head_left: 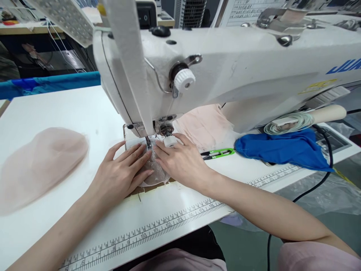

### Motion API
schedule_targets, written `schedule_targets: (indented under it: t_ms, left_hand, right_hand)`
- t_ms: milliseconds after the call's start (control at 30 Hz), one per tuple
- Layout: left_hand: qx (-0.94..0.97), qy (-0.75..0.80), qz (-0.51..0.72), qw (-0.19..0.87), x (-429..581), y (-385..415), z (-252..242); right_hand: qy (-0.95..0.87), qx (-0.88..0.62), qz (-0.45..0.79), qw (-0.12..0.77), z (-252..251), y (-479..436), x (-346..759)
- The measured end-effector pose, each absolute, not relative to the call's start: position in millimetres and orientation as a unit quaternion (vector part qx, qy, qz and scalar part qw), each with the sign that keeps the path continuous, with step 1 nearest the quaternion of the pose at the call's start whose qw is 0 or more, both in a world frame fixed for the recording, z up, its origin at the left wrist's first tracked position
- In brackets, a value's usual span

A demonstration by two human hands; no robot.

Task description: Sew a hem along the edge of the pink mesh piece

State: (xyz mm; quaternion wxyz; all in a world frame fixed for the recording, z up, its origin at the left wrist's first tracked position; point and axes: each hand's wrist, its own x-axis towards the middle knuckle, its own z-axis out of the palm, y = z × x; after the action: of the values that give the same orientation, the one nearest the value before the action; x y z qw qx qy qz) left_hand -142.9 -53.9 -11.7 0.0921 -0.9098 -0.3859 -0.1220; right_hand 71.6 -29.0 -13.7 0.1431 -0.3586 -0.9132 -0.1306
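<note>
We log the sewing as likely under way, stitched and remaining lengths not discernible: the sheer cloth point(158, 174) lies under the foot point(148, 143), left hand point(117, 174) spread flat and right hand point(187, 160) loosely curved pressing it, no pinch visible, with 1 pink piece point(42, 165) apart at left.
</note>
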Motion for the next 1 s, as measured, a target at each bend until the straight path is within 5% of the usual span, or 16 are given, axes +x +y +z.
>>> schedule_targets:
  t_ms: [367,700,1000]
  left_hand:
    - [-0.919,-0.349,-0.146,0.109,-145.0,-56.2,-8.5]
    - [-0.924,-0.309,-0.208,0.090,-143.5,-63.4,-8.1]
    - [-0.918,-0.326,-0.189,0.123,-142.4,-63.5,-11.4]
  right_hand:
    - [-0.924,-0.320,-0.127,0.168,-11.1,-28.8,76.6]
    - [-0.957,-0.256,0.090,0.104,23.8,-24.7,92.9]
    - [-0.957,-0.217,-0.056,0.183,-0.8,-31.4,82.4]
